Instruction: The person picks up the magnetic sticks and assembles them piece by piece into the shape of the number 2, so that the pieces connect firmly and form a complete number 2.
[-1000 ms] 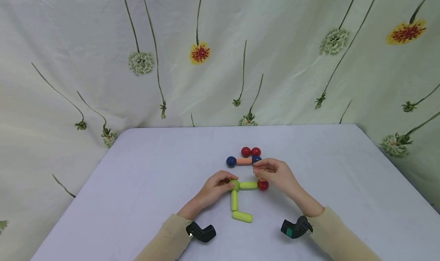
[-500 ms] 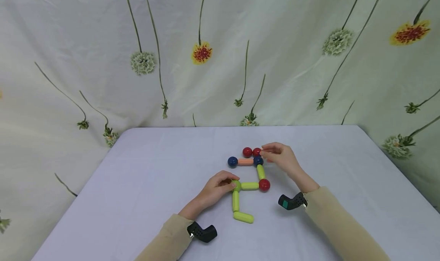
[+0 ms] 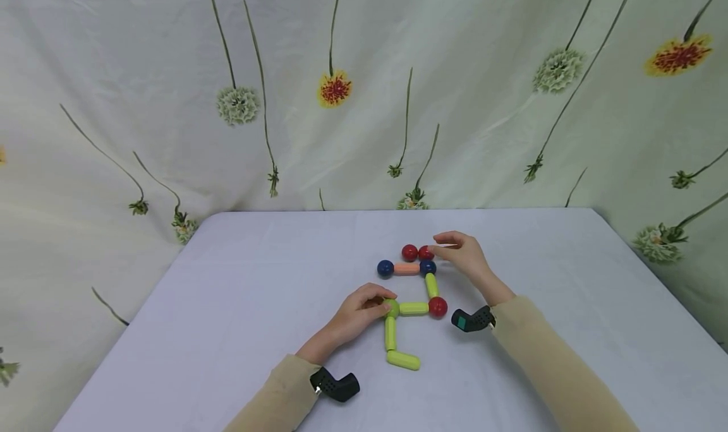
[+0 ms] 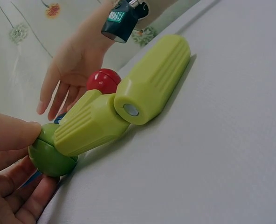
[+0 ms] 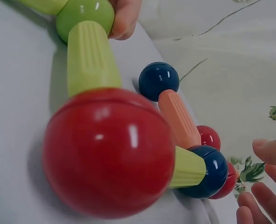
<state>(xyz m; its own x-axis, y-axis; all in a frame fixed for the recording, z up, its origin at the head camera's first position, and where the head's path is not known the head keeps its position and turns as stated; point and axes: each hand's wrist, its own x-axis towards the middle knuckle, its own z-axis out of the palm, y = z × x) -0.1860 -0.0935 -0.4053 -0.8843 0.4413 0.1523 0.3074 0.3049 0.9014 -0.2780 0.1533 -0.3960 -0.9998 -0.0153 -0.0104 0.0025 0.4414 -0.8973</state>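
My left hand [image 3: 361,312] pinches a green ball [image 4: 54,161] between thumb and fingers. From that ball a yellow-green rod [image 3: 413,309] runs right to a red ball [image 3: 438,307]. A second rod [image 3: 432,285] leads back to a blue ball [image 3: 428,267], then an orange rod [image 3: 406,269] reaches another blue ball [image 3: 385,268]. Toward the front, one more rod [image 3: 390,334] meets an angled end rod [image 3: 404,360]. Two loose-looking red balls [image 3: 409,252] sit behind. My right hand [image 3: 465,255] has its fingers spread beside the right one; the right wrist view shows nothing between them.
A white-covered table [image 3: 256,280] carries the pieces, with its far edge behind the red balls. A flower-printed cloth [image 3: 364,103] hangs beyond that edge. Black wrist cameras [image 3: 335,384] sit on both sleeves.
My right hand has moved back from the rod between the red and blue balls to beside the rear red balls. My left hand stays on the green ball.
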